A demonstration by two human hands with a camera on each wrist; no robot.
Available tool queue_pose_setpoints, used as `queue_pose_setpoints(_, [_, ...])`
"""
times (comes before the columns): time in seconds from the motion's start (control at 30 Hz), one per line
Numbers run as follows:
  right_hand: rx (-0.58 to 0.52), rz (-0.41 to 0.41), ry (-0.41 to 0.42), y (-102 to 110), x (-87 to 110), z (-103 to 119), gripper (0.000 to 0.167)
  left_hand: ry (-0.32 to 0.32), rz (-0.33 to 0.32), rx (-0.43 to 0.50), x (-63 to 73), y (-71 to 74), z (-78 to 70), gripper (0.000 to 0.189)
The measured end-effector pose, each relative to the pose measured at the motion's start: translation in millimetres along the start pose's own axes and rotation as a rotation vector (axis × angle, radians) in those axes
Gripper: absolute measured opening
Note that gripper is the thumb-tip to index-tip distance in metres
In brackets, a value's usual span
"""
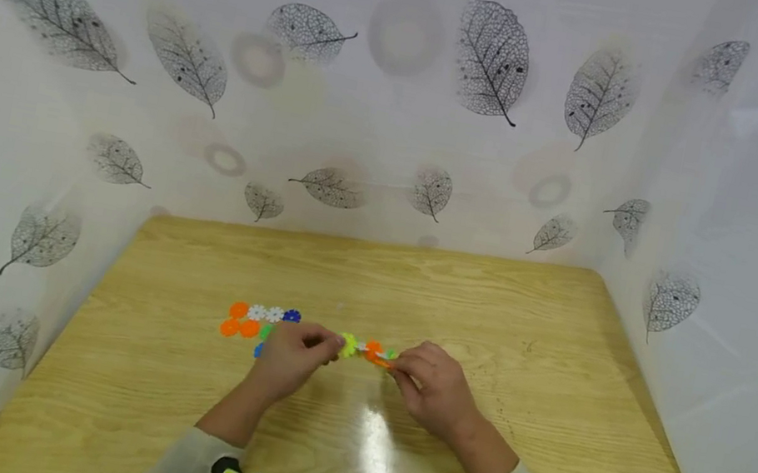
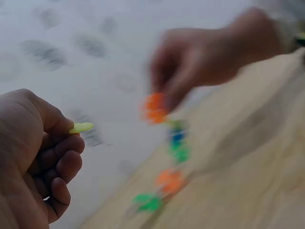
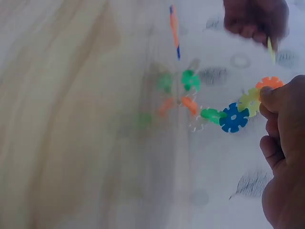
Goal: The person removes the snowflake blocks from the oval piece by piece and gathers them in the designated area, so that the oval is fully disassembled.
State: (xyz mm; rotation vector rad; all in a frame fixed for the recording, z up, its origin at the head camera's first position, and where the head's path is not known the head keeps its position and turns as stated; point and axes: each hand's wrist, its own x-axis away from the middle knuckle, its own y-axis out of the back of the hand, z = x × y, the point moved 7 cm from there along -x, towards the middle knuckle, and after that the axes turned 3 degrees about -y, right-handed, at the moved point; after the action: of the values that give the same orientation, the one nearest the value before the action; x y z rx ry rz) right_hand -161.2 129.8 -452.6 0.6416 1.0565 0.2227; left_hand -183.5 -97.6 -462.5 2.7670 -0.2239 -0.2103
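Note:
My left hand (image 1: 291, 358) pinches a yellow snowflake disc (image 2: 81, 127) between thumb and forefinger, its other fingers curled below. My right hand (image 1: 434, 390) pinches an orange snowflake disc (image 3: 269, 83) at the end of a chain of interlocked discs. From that disc the chain runs through a yellow disc (image 3: 249, 101), a blue disc (image 3: 234, 117), a green disc (image 3: 213, 115), a clear one, an orange one and another green disc (image 3: 190, 80). In the left wrist view, the yellow disc stands apart from the chain, which hangs blurred below my right hand.
Left of my left hand, loose discs lie on the wooden table (image 1: 158, 367): several orange discs (image 1: 239, 311), white discs (image 1: 257, 312) and a dark blue disc (image 1: 292, 314), with green and blue ones partly hidden by the hand. A leaf-patterned white sheet (image 1: 390, 129) encloses the table's back and sides.

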Motion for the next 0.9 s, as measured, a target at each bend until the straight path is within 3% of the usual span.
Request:
queue_pose_setpoints(0.1, [0.030,-0.030,-0.028,9.7,7.5,-8.1,0.012,0.038,-0.080,0.013,-0.8,26.9,3.2,0.017])
queue_pose_setpoints(0.2, [0.038,-0.025,-0.048,14.8,12.0,-14.4,0.016,0.086,-0.062,0.018,-0.4,40.5,7.3,0.023])
queue_pose_setpoints(0.4, [0.032,-0.022,-0.043,14.4,15.5,-16.4,0.021,0.174,-0.064,0.010,7.1,46.5,26.8,0.025])
queue_pose_setpoints(0.53, [0.025,-0.048,-0.024,15.2,15.4,-14.5,0.020,0.204,-0.098,0.008,10.9,52.2,38.3,0.026])
queue_pose_setpoints(0.77, [-0.006,-0.025,-0.054,13.9,15.2,-14.0,0.004,0.256,-0.169,-0.010,16.6,64.8,55.0,0.041])
queue_pose_setpoints(0.9, [-0.014,-0.015,-0.056,13.1,14.0,-12.9,0.008,0.261,-0.186,-0.030,19.0,71.8,60.6,0.042])
